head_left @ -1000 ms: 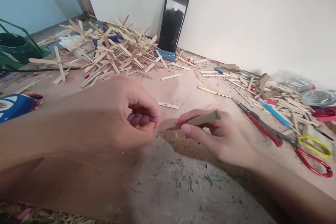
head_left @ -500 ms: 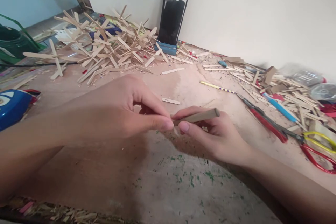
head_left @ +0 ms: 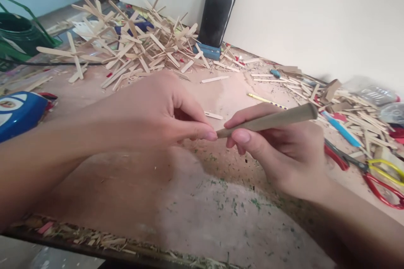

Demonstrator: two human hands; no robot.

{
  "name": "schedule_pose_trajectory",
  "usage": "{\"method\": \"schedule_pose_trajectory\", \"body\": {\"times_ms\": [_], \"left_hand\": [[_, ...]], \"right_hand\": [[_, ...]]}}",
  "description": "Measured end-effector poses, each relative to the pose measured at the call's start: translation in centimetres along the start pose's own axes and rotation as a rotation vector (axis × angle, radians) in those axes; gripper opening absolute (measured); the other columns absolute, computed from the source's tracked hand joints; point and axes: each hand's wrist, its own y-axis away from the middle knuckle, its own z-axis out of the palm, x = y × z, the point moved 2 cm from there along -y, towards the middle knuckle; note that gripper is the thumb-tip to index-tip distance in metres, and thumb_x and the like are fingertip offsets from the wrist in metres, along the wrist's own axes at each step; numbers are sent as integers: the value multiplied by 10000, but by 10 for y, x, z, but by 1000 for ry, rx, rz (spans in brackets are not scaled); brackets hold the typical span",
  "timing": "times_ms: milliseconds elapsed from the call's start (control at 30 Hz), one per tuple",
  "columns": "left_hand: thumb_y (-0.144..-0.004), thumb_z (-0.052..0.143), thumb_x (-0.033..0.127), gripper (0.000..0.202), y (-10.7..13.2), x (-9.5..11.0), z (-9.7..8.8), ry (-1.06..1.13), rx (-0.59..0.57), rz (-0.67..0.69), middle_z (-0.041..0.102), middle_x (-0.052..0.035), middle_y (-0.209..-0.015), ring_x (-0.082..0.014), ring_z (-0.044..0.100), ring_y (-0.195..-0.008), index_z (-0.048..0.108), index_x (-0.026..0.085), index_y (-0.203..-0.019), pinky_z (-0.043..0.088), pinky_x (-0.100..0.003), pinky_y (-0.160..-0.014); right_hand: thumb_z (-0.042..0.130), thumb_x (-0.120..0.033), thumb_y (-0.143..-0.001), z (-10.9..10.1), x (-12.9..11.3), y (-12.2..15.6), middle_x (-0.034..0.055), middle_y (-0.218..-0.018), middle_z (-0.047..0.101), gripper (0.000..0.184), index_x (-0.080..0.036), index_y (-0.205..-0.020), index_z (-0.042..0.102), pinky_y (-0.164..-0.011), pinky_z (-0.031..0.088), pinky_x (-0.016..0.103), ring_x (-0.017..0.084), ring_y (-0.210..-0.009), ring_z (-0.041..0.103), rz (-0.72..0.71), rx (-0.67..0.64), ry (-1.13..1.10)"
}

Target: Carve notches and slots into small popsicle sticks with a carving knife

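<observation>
Working over the broad worktable (head_left: pixel 135 201), we are facing a heap of crossed sticks (head_left: pixel 157 42) at its far left, with the phone (head_left: pixel 219 12) leaning just beside it; nearer, we are holding both hands over the table, close together. With our right hand (head_left: pixel 280 151) we are gripping a tapered tool (head_left: pixel 277 119) rather like a pen, its thick end pointing up and away to the right; with our left hand (head_left: pixel 164 111) we are keeping thumb and forefinger pinched narrow against its slim end; whether anything small is lying between those fingertips, we cannot tell, and the very tip is hidden. Beyond the two hands we are leaving a slotted stick (head_left: pixel 217 116) flat on the table, apart from both.

In our judgement, we are doing the fine work at the tool's slim end, pinch and tool meeting in the air; the next move is calling for a steady right grip, a light left pinch and the tip being lined up before any pressure; too hard a push could be slipping the point into our fingertips.
</observation>
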Motion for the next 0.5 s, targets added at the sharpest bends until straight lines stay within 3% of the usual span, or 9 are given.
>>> {"method": "schedule_pose_trajectory", "body": {"times_ms": [100,233,500], "left_hand": [[-1063,885,470,234,-3,-3,-2,60,-64,-62,773,60,-643,-97,612,-538,1021,333,-931,353,-246,-480],[-1087,880,456,301,-4,-4,-5,68,-65,-76,791,38,-659,-77,602,-581,1013,213,-970,363,-228,-527],[-1125,844,390,295,3,3,4,97,6,-62,791,34,-697,-87,624,-625,1001,213,-947,382,-271,-590]], "right_hand": [[887,-297,-1185,1,3,-3,24,-1141,934,139,-266,-1055,926,-641,682,261,130,-735,812,-89,-22,1],[909,-230,-1162,2,9,-6,11,-1175,953,61,-245,-1105,923,-636,657,203,95,-747,803,-166,-29,1],[889,-267,-1188,4,12,-5,29,-1158,940,134,-234,-1063,923,-563,608,202,85,-679,737,-131,-21,-59]]}}
